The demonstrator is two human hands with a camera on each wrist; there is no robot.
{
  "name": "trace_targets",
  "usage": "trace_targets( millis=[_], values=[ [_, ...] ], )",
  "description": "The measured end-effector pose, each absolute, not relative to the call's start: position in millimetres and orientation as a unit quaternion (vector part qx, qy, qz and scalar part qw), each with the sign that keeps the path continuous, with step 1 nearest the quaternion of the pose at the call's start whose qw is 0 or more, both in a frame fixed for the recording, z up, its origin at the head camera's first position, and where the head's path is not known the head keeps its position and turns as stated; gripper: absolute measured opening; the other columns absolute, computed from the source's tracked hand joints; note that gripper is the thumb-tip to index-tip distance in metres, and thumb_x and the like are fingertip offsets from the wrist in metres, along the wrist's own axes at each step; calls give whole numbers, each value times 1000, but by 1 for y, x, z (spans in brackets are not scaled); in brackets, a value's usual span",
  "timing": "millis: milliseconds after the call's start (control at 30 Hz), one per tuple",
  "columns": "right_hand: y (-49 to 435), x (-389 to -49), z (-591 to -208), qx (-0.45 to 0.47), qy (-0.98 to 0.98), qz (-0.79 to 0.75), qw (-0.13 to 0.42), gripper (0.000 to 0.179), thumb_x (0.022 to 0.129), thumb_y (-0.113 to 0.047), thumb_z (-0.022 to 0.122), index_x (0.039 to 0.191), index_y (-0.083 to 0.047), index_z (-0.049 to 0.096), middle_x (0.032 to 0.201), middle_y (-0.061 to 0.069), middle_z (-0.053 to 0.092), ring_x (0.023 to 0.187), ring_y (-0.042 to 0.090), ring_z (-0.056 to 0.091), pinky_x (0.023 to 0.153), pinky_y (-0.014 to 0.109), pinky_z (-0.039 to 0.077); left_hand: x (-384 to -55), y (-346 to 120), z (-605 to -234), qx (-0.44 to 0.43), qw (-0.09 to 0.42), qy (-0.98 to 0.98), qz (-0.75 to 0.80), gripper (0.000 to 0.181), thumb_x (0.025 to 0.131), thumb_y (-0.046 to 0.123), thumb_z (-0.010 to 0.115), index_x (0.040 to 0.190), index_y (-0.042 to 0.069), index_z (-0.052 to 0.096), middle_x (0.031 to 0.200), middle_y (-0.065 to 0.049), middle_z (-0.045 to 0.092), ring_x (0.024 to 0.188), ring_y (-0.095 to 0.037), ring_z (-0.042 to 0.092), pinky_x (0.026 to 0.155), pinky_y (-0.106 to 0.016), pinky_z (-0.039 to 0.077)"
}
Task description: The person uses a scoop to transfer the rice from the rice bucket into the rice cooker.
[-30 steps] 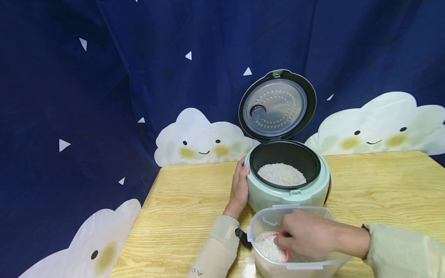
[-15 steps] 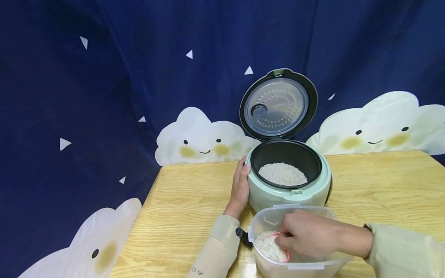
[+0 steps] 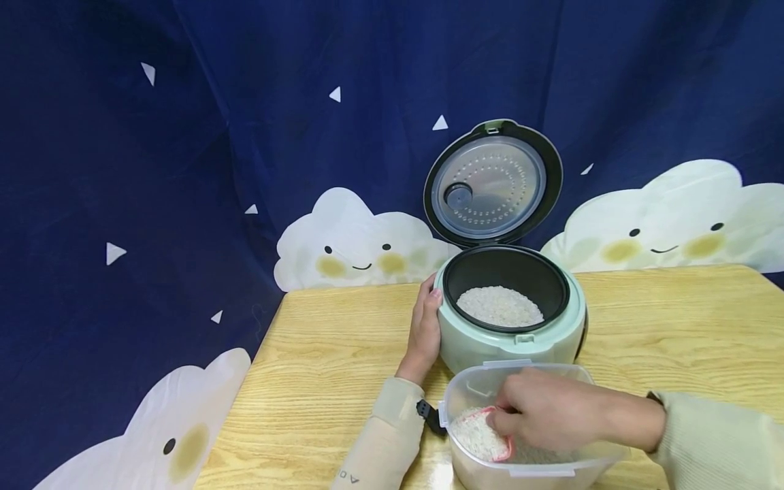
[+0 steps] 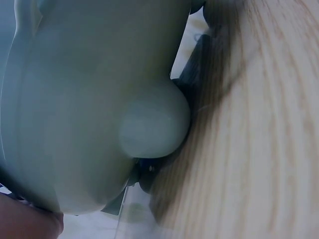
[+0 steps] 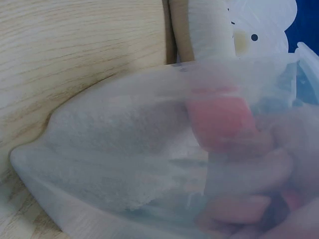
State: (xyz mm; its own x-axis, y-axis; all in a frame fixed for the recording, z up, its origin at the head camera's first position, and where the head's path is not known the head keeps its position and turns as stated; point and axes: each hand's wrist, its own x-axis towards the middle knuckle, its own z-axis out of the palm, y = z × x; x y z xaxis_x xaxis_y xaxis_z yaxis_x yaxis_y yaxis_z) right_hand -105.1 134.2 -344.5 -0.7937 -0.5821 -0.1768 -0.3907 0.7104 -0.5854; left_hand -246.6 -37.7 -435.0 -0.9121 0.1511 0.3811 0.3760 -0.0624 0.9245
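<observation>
- A pale, wood-grained worktop (image 3: 331,367) is spreading beneath the fingers.
- A navy curtain (image 3: 294,82) with white clouds (image 3: 355,235) is hanging beyond the fingers.
- The left hand (image 3: 422,337) is resting against the green rice cooker (image 3: 508,348), its fingers lying loosely along the side, partly hidden; the raised lid (image 3: 502,184) is standing beyond them.
- The right hand (image 3: 548,412) is gripping a red scoop (image 3: 508,448) inside a clear box (image 3: 520,482), rice (image 3: 476,435) lying just left of its fingers.
- Compared with a second ago, the right hand is sitting slightly farther right, while the left hand is keeping its place on the cooker.
</observation>
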Motion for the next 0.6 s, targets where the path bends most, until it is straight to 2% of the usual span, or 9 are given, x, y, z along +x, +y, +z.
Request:
trace_targets(
  millis=[267,433,600],
  values=[
    [136,-104,-340,-245,914,-273,171,40,93,-24,63,55,-29,49,50,-21,33,46,-2,29,44,19,21,-247,-37,-435,-196,81,-678,-704,55,103,33,32,153,17,46,155,-6,53,141,-23,49,125,-43,33],
    [135,-101,-338,-229,921,-269,166,36,88,-22,64,55,-29,54,45,-20,37,42,0,38,42,20,27,-247,-38,-435,-195,81,-680,-702,55,103,33,32,153,18,46,155,-6,53,142,-22,49,125,-43,32],
    [136,-98,-336,-217,914,-288,187,31,87,-19,63,57,-25,58,42,-17,43,36,0,44,39,23,36,-246,-37,-435,-194,79,-680,-703,55,103,33,33,153,17,46,156,-6,53,143,-23,48,125,-44,31]
  ],
)
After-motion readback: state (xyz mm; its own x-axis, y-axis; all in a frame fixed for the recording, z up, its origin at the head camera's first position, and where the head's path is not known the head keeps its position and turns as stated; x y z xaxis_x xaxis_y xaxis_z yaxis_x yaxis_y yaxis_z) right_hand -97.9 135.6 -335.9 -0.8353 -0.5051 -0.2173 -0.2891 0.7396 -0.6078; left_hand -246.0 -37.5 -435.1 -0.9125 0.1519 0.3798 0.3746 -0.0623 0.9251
